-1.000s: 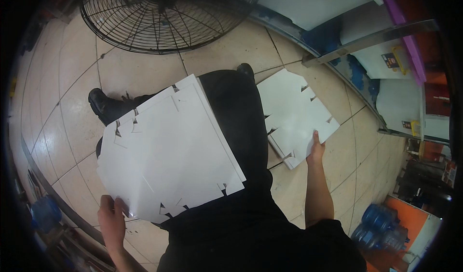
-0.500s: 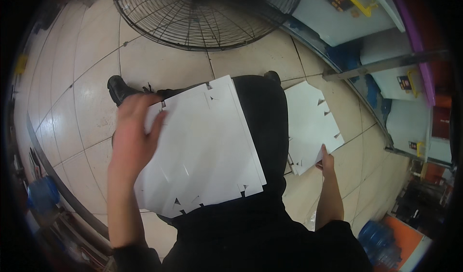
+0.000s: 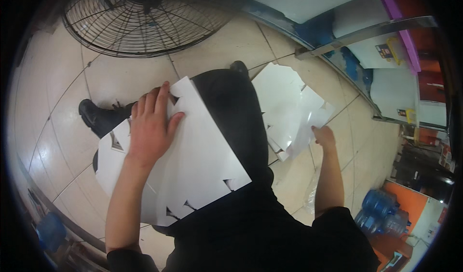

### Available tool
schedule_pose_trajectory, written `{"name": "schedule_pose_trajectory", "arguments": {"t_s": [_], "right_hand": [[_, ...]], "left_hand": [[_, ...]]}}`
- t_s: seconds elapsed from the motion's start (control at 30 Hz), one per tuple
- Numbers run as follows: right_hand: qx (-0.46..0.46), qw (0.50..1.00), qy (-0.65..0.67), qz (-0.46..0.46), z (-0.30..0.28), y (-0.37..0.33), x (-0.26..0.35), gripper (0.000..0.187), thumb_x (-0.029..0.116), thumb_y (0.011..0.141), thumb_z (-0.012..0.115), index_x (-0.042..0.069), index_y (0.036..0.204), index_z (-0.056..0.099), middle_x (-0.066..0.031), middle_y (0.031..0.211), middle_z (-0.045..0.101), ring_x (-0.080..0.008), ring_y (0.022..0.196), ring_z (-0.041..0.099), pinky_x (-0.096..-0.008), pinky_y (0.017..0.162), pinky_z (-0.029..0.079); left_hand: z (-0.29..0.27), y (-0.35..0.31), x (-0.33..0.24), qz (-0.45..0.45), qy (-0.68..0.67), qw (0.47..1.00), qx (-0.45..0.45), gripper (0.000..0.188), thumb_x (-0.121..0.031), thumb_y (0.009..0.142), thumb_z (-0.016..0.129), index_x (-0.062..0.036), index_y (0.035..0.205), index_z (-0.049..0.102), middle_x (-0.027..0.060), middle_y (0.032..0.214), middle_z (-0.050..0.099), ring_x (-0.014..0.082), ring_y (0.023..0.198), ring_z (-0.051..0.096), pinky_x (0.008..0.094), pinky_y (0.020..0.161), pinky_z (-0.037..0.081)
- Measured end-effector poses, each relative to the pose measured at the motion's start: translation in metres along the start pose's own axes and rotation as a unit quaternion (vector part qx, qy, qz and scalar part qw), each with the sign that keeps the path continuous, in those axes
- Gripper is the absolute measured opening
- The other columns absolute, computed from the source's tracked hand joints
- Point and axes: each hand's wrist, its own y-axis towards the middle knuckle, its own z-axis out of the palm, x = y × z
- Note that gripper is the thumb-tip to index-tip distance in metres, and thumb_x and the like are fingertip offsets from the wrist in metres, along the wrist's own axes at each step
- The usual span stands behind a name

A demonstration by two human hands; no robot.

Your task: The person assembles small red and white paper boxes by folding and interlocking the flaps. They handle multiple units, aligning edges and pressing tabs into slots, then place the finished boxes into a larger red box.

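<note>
White die-cut sheets with small notches along their edges lie stacked on my lap, slightly fanned out to the left. My left hand rests on top of them near the far edge, fingers stretched and thumb apart. To the right of my leg, a second pile of white notched sheets is low down by the floor. My right hand pinches the near right edge of a thin, shiny, see-through-looking sheet at that pile. The fingertips of this hand are partly hidden.
A black wire fan cage stands ahead of my feet on the tiled floor. Shelving with a metal bar runs along the right. Blue water bottles stand at the lower right, and another blue container at the lower left.
The view has shifted. My left hand has come to lie flatter on the lap sheets, which are now fanned. At the right pile, my right hand now holds a raised, shiny sheet edge.
</note>
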Motion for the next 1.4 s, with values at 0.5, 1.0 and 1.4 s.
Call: {"name": "schedule_pose_trajectory", "arguments": {"t_s": [0.5,1.0,1.4], "right_hand": [[0.184,0.979,0.068,0.044,0.056,0.002,-0.031,0.054,0.056,0.102,0.063,0.004,0.09,0.07,-0.0072,0.074,0.072,-0.0205,0.065,0.072,-0.041,0.068,0.057],[-0.126,0.763,0.068,-0.631,0.014,-0.2,0.334,0.053,0.047,0.1,0.068,-0.001,0.122,0.072,-0.0179,0.122,0.073,-0.0337,0.125,0.062,-0.0511,0.118,0.036],[0.276,0.708,0.365,-0.538,0.015,-0.244,0.315,0.048,0.011,0.092,0.082,0.003,0.129,0.053,-0.0107,0.115,0.067,-0.0166,0.109,0.067,-0.0332,0.093,0.054]], "left_hand": [[-0.016,0.008,-0.006,0.003,-0.062,0.998,0.033,0.059,-0.023,0.101,0.068,0.0001,0.152,0.049,0.0218,0.14,0.059,0.0407,0.129,0.055,0.0484,0.111,0.043],[-0.013,0.012,0.003,-0.098,-0.169,0.981,0.002,0.044,-0.019,0.095,0.078,-0.001,0.132,0.064,0.0213,0.124,0.07,0.0413,0.116,0.066,0.0441,0.098,0.053],[-0.05,-0.009,-0.025,-0.009,-0.126,0.985,-0.119,0.047,-0.01,0.083,0.083,-0.0013,0.125,0.065,0.0165,0.119,0.071,0.0387,0.111,0.066,0.0464,0.096,0.05]]}}
